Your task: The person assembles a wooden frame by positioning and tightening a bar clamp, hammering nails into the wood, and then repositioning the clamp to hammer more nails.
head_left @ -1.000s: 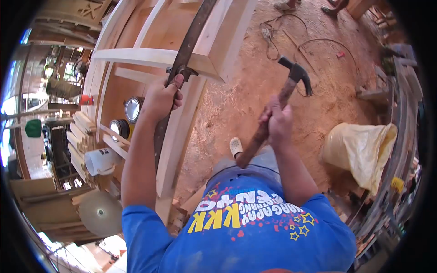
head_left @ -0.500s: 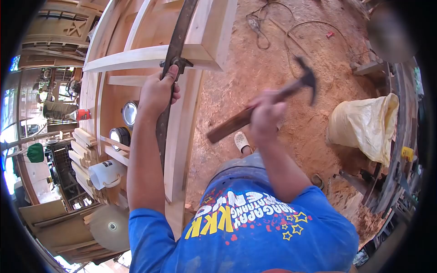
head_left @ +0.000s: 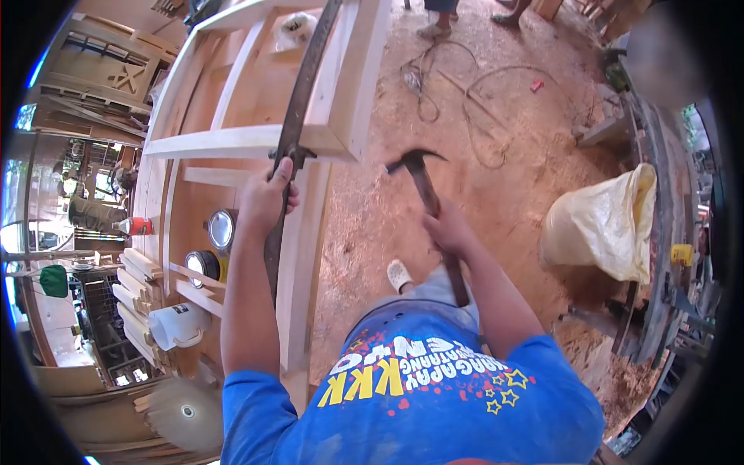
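Note:
My left hand (head_left: 266,198) is wrapped around a long dark metal bar clamp (head_left: 309,71), close to its jaw. The clamp lies lengthwise over a pale wooden frame (head_left: 225,142), and its jaw sits by the frame's near crosspiece. In my right hand (head_left: 449,228) is a claw hammer (head_left: 421,177), gripped by its wooden handle. Its head points away from me, above the dirt floor and apart from the frame. The handle's lower end reaches down in front of my shorts.
Two paint cans (head_left: 221,229), a white pail (head_left: 177,325) and stacked wood strips (head_left: 139,298) are on the left. A cream sack (head_left: 597,221) stands at right. Cords (head_left: 473,101) lie on the dirt floor. Another person's feet (head_left: 434,31) show at the top.
The hammer has swung from pointing right, blurred, to pointing forward and left, nearer the frame. My left hand keeps its hold on the clamp. The view has tilted up, showing feet ahead.

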The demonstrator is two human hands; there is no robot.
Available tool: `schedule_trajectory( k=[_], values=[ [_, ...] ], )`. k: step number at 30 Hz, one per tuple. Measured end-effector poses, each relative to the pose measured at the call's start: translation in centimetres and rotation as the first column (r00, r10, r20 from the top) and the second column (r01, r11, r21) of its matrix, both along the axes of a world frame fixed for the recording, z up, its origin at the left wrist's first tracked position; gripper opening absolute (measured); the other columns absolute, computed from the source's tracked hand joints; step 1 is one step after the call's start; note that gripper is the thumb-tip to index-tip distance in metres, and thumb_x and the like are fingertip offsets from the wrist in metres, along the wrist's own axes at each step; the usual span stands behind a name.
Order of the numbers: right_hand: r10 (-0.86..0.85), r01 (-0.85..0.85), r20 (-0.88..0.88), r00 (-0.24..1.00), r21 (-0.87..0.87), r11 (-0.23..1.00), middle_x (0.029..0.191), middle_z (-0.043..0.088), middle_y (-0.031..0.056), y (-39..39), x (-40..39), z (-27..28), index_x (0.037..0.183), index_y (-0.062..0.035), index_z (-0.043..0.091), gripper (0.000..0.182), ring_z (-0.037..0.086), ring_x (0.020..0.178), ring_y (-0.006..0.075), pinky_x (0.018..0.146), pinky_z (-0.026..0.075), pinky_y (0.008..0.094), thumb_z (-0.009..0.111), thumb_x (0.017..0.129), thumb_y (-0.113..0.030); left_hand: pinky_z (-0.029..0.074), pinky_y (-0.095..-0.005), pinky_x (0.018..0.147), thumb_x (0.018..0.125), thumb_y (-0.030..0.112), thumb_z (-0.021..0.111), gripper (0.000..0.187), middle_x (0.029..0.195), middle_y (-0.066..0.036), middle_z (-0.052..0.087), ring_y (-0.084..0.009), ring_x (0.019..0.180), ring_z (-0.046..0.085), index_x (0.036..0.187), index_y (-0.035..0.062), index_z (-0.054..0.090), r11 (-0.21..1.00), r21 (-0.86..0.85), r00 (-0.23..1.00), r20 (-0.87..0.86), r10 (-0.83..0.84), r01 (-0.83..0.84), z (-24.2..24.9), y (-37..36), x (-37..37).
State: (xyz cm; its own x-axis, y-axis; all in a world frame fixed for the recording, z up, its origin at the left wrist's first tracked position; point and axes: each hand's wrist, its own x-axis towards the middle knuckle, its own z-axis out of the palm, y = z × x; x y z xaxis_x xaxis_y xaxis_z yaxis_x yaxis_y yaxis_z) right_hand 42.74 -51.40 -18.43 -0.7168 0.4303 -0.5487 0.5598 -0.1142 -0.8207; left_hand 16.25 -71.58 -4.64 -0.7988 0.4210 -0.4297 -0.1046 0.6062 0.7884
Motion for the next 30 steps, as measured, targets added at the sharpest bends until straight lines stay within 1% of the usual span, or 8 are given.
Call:
schedule_trajectory(
  k=[2,5,8,11,14,19,25,30],
  values=[
    [0.155,-0.244,0.226,0.962,0.452,0.858,0.108,0.072,0.0264,4.0,4.2,-6.8,0.122,-0.0010,0.063,0.032,0.072,0.095,0.0443,0.080,0.055,0.0514,0.061,0.092,-0.013,0.052,-0.0282,0.057,0.105,0.057,0.058,0.056,0.075,-0.004,0.065,-0.0114,0.062,0.064,0.094,0.0024,0.066,1.000,-0.030,0.998,-0.064,0.002,-0.004,0.1,-0.1,0.1],
    [0.145,-0.406,0.480,0.865,0.500,0.765,0.119,0.070,0.0292,6.8,12.8,-13.6,0.130,-0.0015,0.064,0.044,0.066,0.113,0.0472,0.094,0.054,0.0524,0.064,0.087,-0.008,0.054,-0.0293,0.060,0.106,0.060,0.052,0.063,0.077,-0.004,0.066,-0.0115,0.067,0.066,0.097,0.0003,0.070,0.986,-0.164,0.971,-0.235,-0.050,0.011,0.1,-0.2,0.2],
    [0.250,-0.413,0.841,0.479,-0.036,0.910,0.121,0.072,0.0242,7.9,24.9,-22.6,0.119,-0.0019,0.073,0.034,0.067,0.118,0.0410,0.099,0.054,0.0511,0.057,0.094,-0.018,0.051,-0.0307,0.065,0.108,0.063,0.044,0.069,0.084,-0.004,0.071,-0.0124,0.069,0.063,0.101,-0.0002,0.071,0.961,-0.273,0.938,-0.325,-0.124,0.032,-0.6,-1.0,-0.3],
    [0.234,-0.205,0.844,0.483,-0.152,0.967,0.118,0.072,0.0238,8.3,30.9,-21.9,0.120,-0.0017,0.072,0.033,0.068,0.112,0.0396,0.095,0.056,0.0506,0.058,0.094,-0.018,0.049,-0.0295,0.063,0.109,0.058,0.047,0.062,0.086,-0.003,0.069,-0.0108,0.072,0.061,0.104,0.0008,0.072,0.998,0.002,0.816,-0.576,0.047,-0.056,-4.3,-2.4,-1.7],
    [0.167,-0.021,0.845,0.508,-0.181,0.983,0.115,0.072,0.0234,10.9,33.1,-20.1,0.121,-0.0015,0.070,0.033,0.069,0.107,0.0382,0.091,0.057,0.0501,0.059,0.094,-0.018,0.048,-0.0294,0.067,0.110,0.048,0.052,0.053,0.081,-0.006,0.066,-0.0121,0.073,0.061,0.105,-0.0006,0.073,0.921,0.041,0.804,-0.473,0.359,-0.387,0.2,0.7,-0.6],
    [0.077,0.095,0.818,0.570,-0.159,0.983,0.110,0.072,0.0227,17.4,32.1,-18.7,0.122,-0.0012,0.067,0.032,0.071,0.098,0.0360,0.084,0.059,0.0493,0.062,0.094,-0.017,0.047,-0.0275,0.065,0.107,0.022,0.059,0.026,0.078,-0.002,0.062,-0.0092,0.071,0.057,0.109,-0.0003,0.072,0.966,0.149,0.702,-0.665,0.255,-0.210,4.3,8.0,-6.4],
    [0.007,0.117,0.737,0.676,-0.117,0.986,0.103,0.072,0.0219,26.5,23.1,-19.5,0.123,-0.0008,0.063,0.033,0.073,0.088,0.0332,0.076,0.061,0.0483,0.064,0.094,-0.016,0.051,-0.0276,0.072,0.103,0.019,0.062,0.023,0.082,-0.005,0.068,-0.0110,0.076,0.064,0.108,-0.0006,0.073,0.971,0.226,0.739,-0.640,0.211,-0.082,6.3,19.1,-16.1],
    [-0.133,0.157,0.555,0.821,0.003,0.988,0.080,0.066,0.0144,35.1,11.4,-20.6,0.111,-0.0009,0.058,0.023,0.065,0.060,0.0254,0.055,0.056,0.0428,0.065,0.092,-0.011,0.054,-0.0335,0.076,0.097,0.022,0.066,0.026,0.090,-0.012,0.075,-0.0193,0.082,0.070,0.109,0.0013,0.076,1.000,-0.021,0.788,-0.616,0.000,-0.016,2.0,24.3,-30.3]
  ],
)
